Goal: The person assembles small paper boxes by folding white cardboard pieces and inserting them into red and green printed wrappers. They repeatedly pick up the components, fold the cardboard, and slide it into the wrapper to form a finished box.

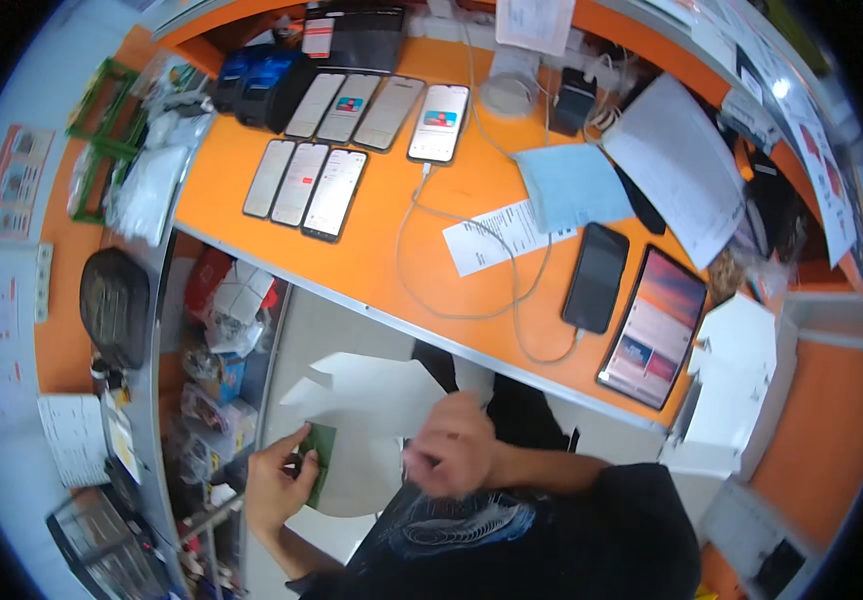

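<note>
Below the orange counter, held over the lap: a flat white cardboard sheet with a green underside or a green piece at its lower left edge. Left hand pinching that green edge between thumb and fingers, closed on it at the sheet's lower left corner. Right hand curled over the sheet's right side, knuckles up, blurred — cannot tell whether gripping the sheet or only resting against it. Sheet lying between the 2 hands, spreading up and away from both toward the counter's front edge.

On the counter, far above the hands: 2 rows of phones lying flat — 3 in the nearer row, 3 more behind, plus a white phone with a lit screen and a white cable trailing from it. To the right, a dark phone just beside a tablet with a colourful screen. A white paper slip and a light blue cloth between the phones and the tablet. Blue boxes at the back left corner.

Left of the counter, a black pouch on a grey ledge; clutter of small packets on shelves underneath.
</note>
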Demonstrator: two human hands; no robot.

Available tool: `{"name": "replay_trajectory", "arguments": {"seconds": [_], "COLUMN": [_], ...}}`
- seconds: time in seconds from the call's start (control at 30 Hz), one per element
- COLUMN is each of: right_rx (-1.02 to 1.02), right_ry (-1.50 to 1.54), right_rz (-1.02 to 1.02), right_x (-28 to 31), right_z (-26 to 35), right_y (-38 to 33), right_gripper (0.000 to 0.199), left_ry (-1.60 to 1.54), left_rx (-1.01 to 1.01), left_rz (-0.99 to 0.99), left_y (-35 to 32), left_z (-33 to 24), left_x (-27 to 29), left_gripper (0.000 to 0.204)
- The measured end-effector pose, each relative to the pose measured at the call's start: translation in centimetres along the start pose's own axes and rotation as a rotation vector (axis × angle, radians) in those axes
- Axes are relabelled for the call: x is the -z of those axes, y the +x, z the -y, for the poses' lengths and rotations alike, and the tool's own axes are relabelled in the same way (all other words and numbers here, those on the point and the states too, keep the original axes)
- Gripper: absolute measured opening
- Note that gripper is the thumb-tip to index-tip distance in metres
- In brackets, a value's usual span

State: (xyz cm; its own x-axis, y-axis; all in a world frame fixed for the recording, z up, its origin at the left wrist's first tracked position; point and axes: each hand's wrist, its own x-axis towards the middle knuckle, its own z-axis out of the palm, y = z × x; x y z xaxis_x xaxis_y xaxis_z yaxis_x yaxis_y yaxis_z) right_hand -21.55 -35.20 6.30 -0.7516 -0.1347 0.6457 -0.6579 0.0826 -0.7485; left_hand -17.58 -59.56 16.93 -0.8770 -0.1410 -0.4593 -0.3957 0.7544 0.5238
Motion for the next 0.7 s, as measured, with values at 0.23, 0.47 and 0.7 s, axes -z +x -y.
{"name": "replay_trajectory", "arguments": {"seconds": [0.23,0.47,0.7], "right_rx": [-0.412,-0.595,-0.748], "right_ry": [0.158,0.145,0.351], "right_rz": [0.462,0.186,0.091], "right_x": [0.0,3.0,7.0], "right_z": [-2.0,-4.9,-0.9], "right_y": [-6.4,-13.3,-19.1], "right_gripper": [0.051,0.043,0.015], "left_ry": [0.124,0.202,0.233], "left_rx": [-0.253,-0.617,-0.821], "left_rz": [0.17,0.091,-0.165], "left_y": [-1.3,0.1,-3.0], "left_z": [-0.8,3.3,3.9], "left_x": [-9.3,-18.7,-23.8], "left_gripper": [0.033,0.041,0.039]}}
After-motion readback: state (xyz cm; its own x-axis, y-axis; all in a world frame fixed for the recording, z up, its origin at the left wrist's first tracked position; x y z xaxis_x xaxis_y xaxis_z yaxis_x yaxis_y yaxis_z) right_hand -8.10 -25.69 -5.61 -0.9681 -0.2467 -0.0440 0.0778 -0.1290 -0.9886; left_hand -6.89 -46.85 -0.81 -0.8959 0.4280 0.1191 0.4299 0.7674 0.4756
